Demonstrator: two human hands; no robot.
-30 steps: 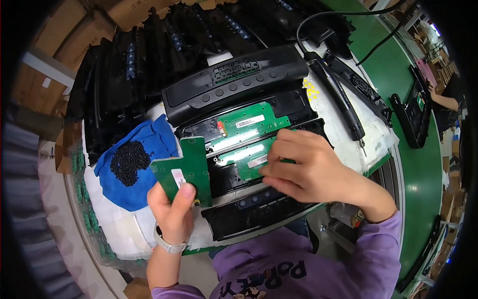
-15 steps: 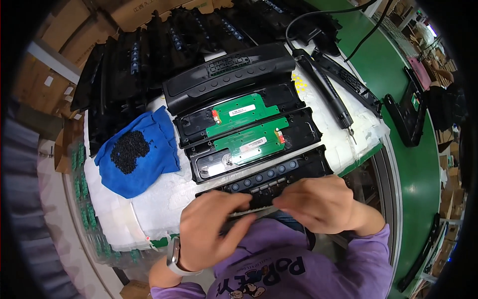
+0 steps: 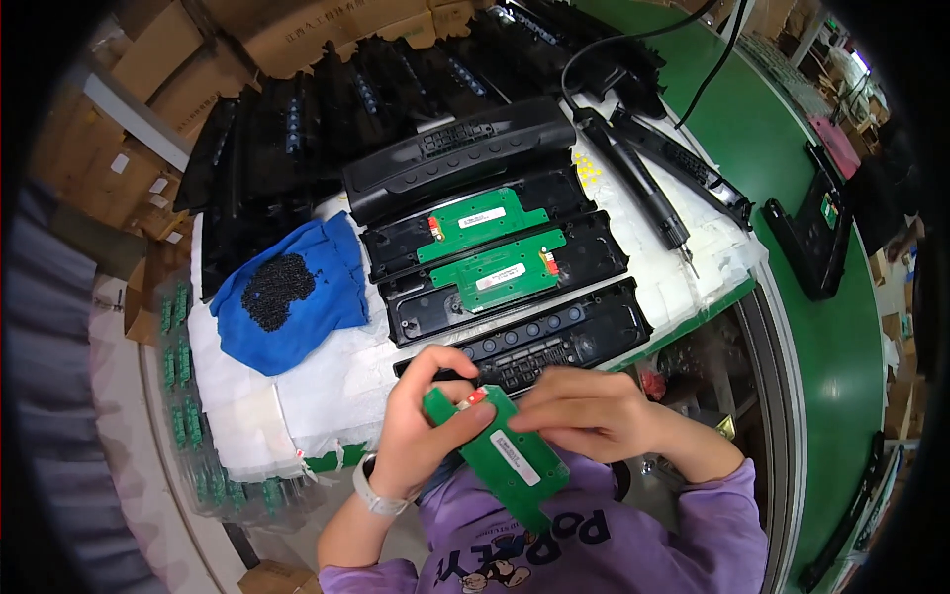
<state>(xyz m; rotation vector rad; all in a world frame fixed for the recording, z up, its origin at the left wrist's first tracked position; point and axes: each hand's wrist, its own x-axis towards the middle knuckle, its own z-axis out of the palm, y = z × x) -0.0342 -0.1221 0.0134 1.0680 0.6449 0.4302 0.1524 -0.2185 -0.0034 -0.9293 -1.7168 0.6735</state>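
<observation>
A green circuit board (image 3: 503,457) with a white label and a red-and-white connector is tilted in front of my chest. My left hand (image 3: 427,421) grips its upper end, thumb across the face beside the connector. My right hand (image 3: 584,411) is closed, its fingertips at the board's upper right edge; whether they pinch anything else is hidden. Just beyond my hands lies a black plastic panel (image 3: 604,322) with a row of round grey-blue buttons. Behind it, two black panels carry similar boards: the nearer board (image 3: 500,272) and the farther board (image 3: 482,220).
A blue cloth (image 3: 341,302) holds a heap of small black screws (image 3: 277,289) at left. On the right lies a corded electric screwdriver (image 3: 638,178), near yellow dots. Black housings (image 3: 460,148) fill the far side. A green bench (image 3: 782,327) runs along the right.
A circuit board is now in my left hand, raised over my lap. My right hand has come to its edge. The nearest button panel shows more fully.
</observation>
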